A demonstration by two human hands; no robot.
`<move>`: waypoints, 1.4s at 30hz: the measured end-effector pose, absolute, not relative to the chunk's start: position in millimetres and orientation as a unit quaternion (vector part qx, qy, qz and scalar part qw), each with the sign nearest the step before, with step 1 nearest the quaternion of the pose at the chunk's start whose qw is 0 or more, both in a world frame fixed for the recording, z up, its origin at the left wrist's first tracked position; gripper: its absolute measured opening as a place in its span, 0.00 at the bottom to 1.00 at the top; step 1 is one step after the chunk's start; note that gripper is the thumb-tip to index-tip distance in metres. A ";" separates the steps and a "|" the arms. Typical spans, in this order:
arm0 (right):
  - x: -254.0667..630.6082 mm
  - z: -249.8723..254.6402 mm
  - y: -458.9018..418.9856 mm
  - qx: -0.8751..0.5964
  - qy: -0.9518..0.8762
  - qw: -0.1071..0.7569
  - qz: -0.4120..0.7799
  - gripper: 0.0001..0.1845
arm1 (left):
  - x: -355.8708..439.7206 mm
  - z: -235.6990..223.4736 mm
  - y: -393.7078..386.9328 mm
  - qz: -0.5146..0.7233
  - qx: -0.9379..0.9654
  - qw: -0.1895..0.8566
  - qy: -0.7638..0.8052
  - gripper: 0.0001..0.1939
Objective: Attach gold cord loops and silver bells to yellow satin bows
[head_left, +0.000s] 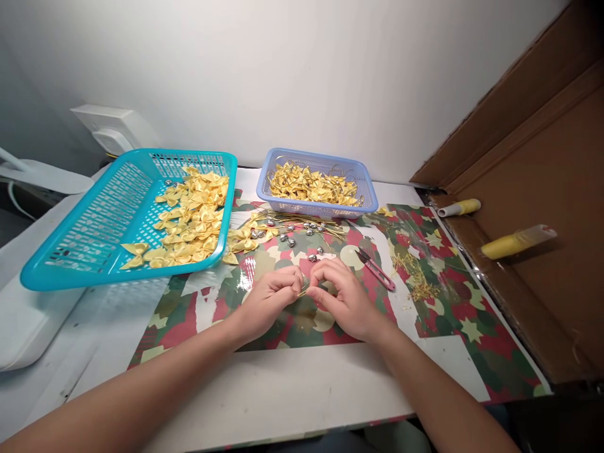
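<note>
My left hand (272, 301) and my right hand (346, 299) meet low over the patterned sheet, fingertips almost touching. Both are closed in a pinch on a thin gold cord (303, 292), of which only a short piece shows between them. Just beyond my fingers lie several silver bells (291, 243). More gold cords (302, 218) are spread behind the bells. Loose yellow satin bows (248, 237) lie to their left. Pink-handled thread snips (376, 270) rest to the right of my right hand, blades pointing away from me.
A teal basket (231, 207) at the left holds many yellow bows. The lilac basket (316, 206) at the back holds bows with cords. Gold cord scraps (418, 280) lie at the right. A cardboard wall (533, 163) carrying two yellow-wrapped tubes (519, 241) borders the right side.
</note>
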State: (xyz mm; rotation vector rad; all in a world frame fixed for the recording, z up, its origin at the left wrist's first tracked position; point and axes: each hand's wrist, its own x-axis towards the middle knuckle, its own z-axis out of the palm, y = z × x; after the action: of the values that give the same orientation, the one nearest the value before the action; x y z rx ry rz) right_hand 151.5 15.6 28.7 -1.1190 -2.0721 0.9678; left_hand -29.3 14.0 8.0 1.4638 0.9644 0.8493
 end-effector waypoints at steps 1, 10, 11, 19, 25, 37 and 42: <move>151.7 28.6 16.3 -0.416 -0.770 0.297 0.382 0.09 | -29.5 8.2 14.7 0.359 0.613 0.579 0.400 0.14; 142.9 23.2 18.5 -0.430 -0.725 0.358 0.402 0.10 | -25.4 10.3 16.2 0.361 0.490 0.697 0.378 0.11; 142.0 22.7 17.7 -0.436 -0.724 0.373 0.383 0.09 | -25.2 9.9 16.3 0.368 0.478 0.704 0.375 0.12; 142.0 23.8 11.6 -0.424 -0.772 0.429 0.199 0.04 | -23.5 8.8 15.8 0.381 0.456 0.696 0.403 0.12; 144.7 18.6 14.0 -0.415 -0.791 0.405 0.196 0.07 | -29.6 2.9 12.1 0.390 0.477 0.678 0.402 0.05; 155.3 23.9 21.8 -0.434 -0.784 0.316 0.313 0.07 | -35.6 1.6 15.6 0.411 0.458 0.707 0.348 0.07; 161.5 28.8 27.3 -0.436 -0.743 0.307 0.404 0.05 | -37.7 3.3 15.2 0.400 0.499 0.671 0.376 0.08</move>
State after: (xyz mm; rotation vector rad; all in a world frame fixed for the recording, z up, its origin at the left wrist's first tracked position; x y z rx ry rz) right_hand 161.5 27.3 28.8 -1.1530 -1.9671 1.0693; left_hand -37.7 15.2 3.3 1.1235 0.8471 0.9004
